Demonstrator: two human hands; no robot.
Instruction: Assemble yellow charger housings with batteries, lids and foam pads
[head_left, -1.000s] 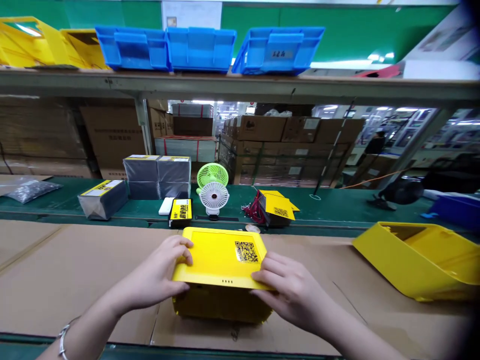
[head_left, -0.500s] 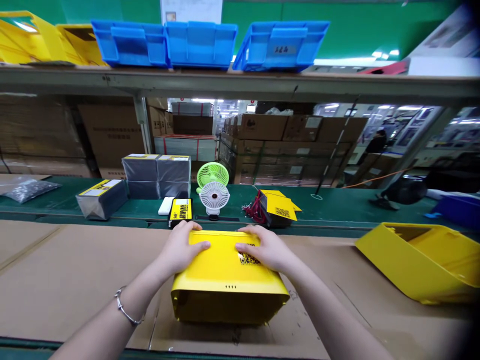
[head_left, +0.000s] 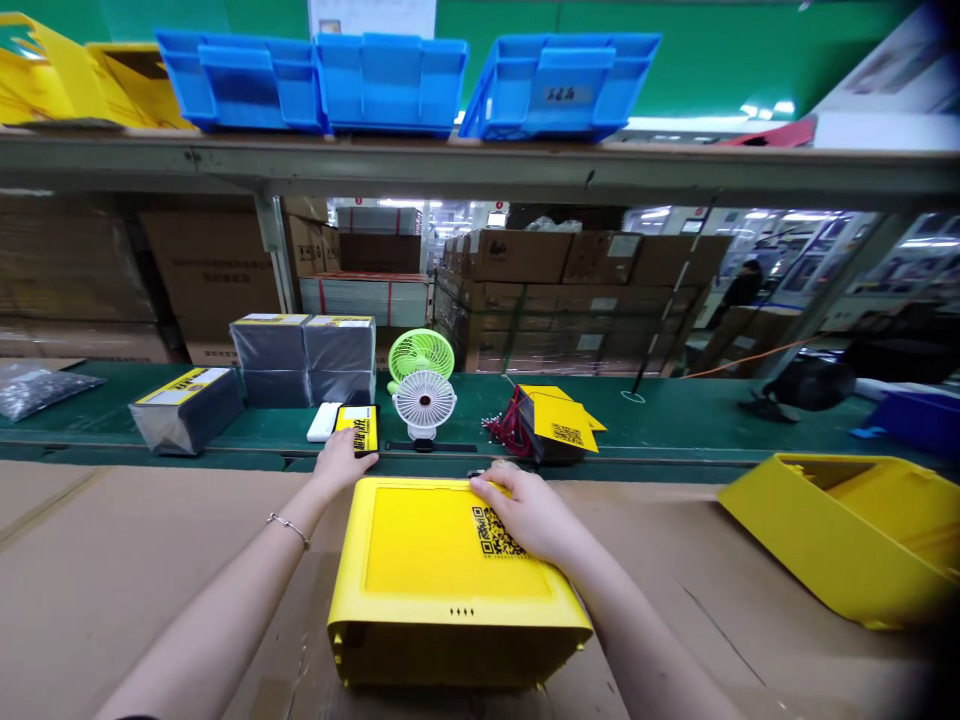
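So, the yellow case sits on cardboard. Over its far edge bends the right hand, fingers curled round it; past its far-left corner the left hand stretches, fingers at a small box, grip unclear.

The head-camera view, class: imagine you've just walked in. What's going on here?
A person has both hands out over a workbench. The right hand rests on the far right edge of a yellow, box-shaped plastic housing, beside its black QR code. The left hand is at a flat yellow-and-black rectangular pack; whether it grips the pack is unclear. The housing sits on a brown cardboard sheet, its open end facing the person.
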